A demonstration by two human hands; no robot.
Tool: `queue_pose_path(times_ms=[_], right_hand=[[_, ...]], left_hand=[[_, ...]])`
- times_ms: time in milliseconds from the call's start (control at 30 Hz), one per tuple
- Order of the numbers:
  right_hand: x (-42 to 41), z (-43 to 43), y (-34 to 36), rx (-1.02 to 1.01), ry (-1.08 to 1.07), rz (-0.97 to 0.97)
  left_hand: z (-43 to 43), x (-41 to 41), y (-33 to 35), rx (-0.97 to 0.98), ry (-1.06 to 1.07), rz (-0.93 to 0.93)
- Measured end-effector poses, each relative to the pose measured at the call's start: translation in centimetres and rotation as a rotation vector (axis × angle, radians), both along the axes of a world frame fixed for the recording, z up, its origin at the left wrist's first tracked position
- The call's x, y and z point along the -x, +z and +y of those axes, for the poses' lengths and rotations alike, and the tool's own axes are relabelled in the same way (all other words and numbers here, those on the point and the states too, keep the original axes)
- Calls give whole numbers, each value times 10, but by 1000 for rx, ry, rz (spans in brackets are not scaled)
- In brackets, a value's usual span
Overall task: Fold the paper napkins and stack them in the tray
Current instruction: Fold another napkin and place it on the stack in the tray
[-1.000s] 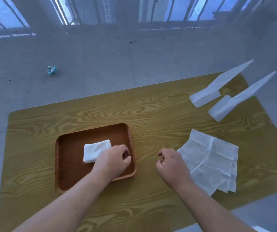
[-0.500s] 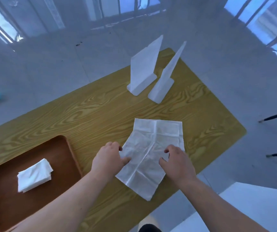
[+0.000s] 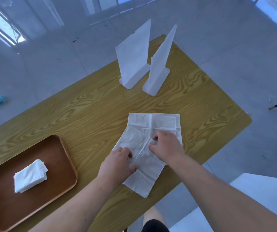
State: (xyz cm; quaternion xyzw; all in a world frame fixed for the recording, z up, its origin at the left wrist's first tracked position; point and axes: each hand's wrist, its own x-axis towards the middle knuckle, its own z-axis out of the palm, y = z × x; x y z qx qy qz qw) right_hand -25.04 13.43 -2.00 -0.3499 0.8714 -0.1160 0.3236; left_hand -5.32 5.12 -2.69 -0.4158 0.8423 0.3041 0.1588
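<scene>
Napkins (image 3: 152, 131), unfolded, are lying under your hands: your left hand (image 3: 117, 163) is now pinching the near edge, your right hand (image 3: 166, 146) gathering the middle, starting another fold. Left of them, the tray (image 3: 62, 148) is holding one folded napkin (image 3: 29, 175).

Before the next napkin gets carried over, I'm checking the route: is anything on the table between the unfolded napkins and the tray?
Nothing visible. Bare table lies between the unfolded napkins and the wooden tray. The two white stands sit farther back, off that path. The tray holds only one folded napkin.
</scene>
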Motion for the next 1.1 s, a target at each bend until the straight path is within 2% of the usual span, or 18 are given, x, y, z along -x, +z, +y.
queue_pose_path(times_ms=[100,167,233,333,400,567,733,900,967,1033,1100], right_hand=[[-1,-6,3,-15,84,20],[-1,-9,10,34,128,-32],[1,-13,22,87,72,-237],[1,-18,50,120,-116,-695],[2,-19,66,148,-215,-919],[-12,-33,95,194,-296,-1213],[-46,-62,113,262,-249,-1423],[-80,-91,124,317,-235,-1460],[-94,-101,123,329,-247,-1385],[-112,-111,122,354,-227,-1145],[-131,-120,121,383,-227,-787]], left_hand=[[0,-1,2,-16,9,14],[0,-4,4,-31,21,32],[-1,-10,8,-17,32,68],[-7,-20,19,-4,84,177],[-13,-28,34,-35,128,250],[-33,-53,71,-102,226,385],[-56,-83,102,-104,336,402],[-73,-126,117,-141,459,509],[-78,-143,121,-164,549,545],[-84,-161,127,-210,637,573],[-88,-178,136,-362,751,649]])
